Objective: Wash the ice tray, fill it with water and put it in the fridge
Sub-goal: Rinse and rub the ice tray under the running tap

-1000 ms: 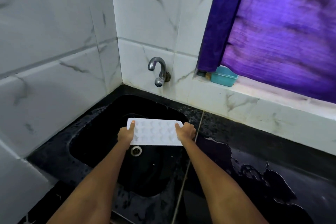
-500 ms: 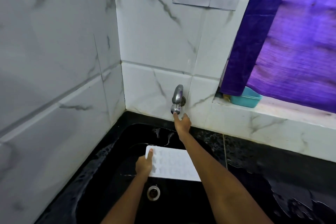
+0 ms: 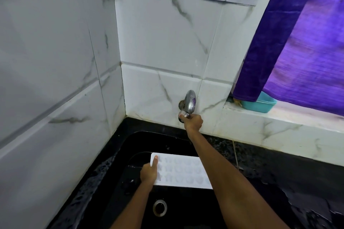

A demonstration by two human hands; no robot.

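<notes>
Moved: right hand [image 3: 192, 122] was just poking at the tap [image 3: 189, 102] half a second ago, now its fingers are wrapped round the bottom of it.
Left hand [image 3: 149, 172]: holding the ice tray's [image 3: 183, 170] left edge, thumb lying on top.
Tray: white, held flat over the black sink [image 3: 128, 147], above the drain [image 3: 159, 208].
Windowsill: teal tub [image 3: 259, 105] under the purple curtain [image 3: 297, 42].

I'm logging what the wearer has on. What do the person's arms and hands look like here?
Both forearms are bare, with no sleeves in view. The left hand and right hand wear no gloves, and no rings, watch or bracelet show.
</notes>
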